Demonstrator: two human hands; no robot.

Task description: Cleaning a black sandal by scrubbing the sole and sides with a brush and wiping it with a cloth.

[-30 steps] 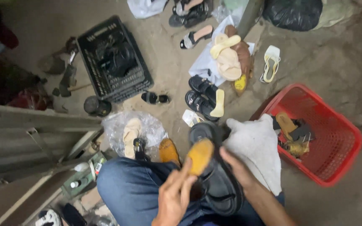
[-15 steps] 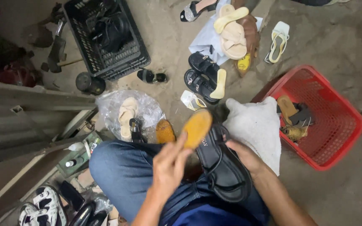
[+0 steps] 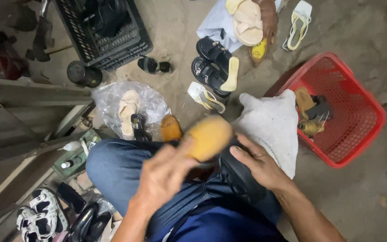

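Floor: bare grey concrete [image 3: 359, 27], dusty, strewn with footwear on every side.
Crate: black plastic crate [image 3: 106, 33] at far left, dark shoes inside.
Basket: red mesh basket [image 3: 359, 134] at right, a few scraps and a tan sole piece in it.
Cloth: pale grey cloth [image 3: 269, 123] draped between the basket and the person's knee.
Legs: blue jeans [image 3: 113, 166] fill the near centre; the work rests on the lap.
Bag: clear plastic bag [image 3: 146, 101] at centre left, a cream sandal [image 3: 127, 112] on it.
Far pile: black sandals [image 3: 211, 67] beside a cream slip-on [image 3: 247, 20] (all well apart from the hands).
Black shoe: black shoe [image 3: 240, 177] lies on the lap, just under the right hand and touching it.
Right hand: right hand [image 3: 260, 163] presses flat on the black shoe, fingers together and slightly curled over its upper.
Left hand: left hand [image 3: 164, 177] is blurred; fingers appear closed round the near end of the tan sole, though the exact grip is hard to tell.
Tan sole: tan sole [image 3: 208, 136] is lifted above the lap, tilted, its far end over the toe of the black shoe.
Risk: judged from this, the sole could be set skewed on the shoe, since only one end is held; the shoe might also slide off the sloping thigh if the right hand eases.
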